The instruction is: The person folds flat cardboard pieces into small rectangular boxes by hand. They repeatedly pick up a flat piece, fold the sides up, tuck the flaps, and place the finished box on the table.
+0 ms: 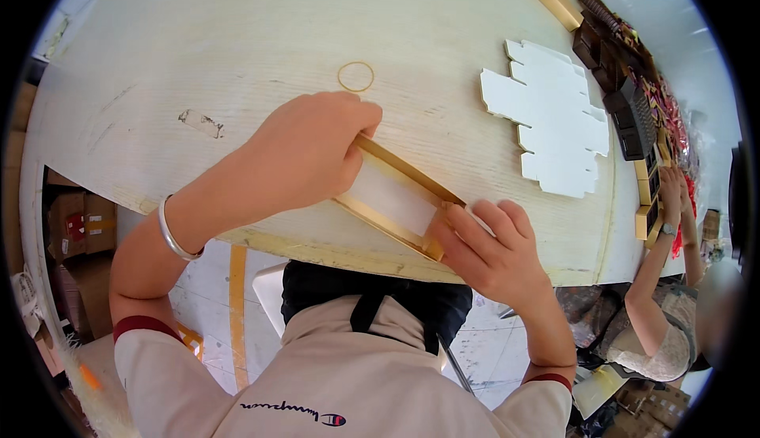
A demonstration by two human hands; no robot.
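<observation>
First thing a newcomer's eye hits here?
Probably the long, open gold-walled box at the table's near edge, the left hand gripping its far left end and the right hand its near right end. Next, the bright white flat card blanks to the right on the table, then the thin yellow loop lying just beyond the left hand.

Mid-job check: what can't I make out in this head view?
- Head view: left end of the box, hidden by the left hand.
- Head view: right end, partly covered by the right hand.
- Head view: underside of the white cardboard, hidden by its upper face.
- Head view: what the co-worker's hands touch, too small near the rim.
</observation>
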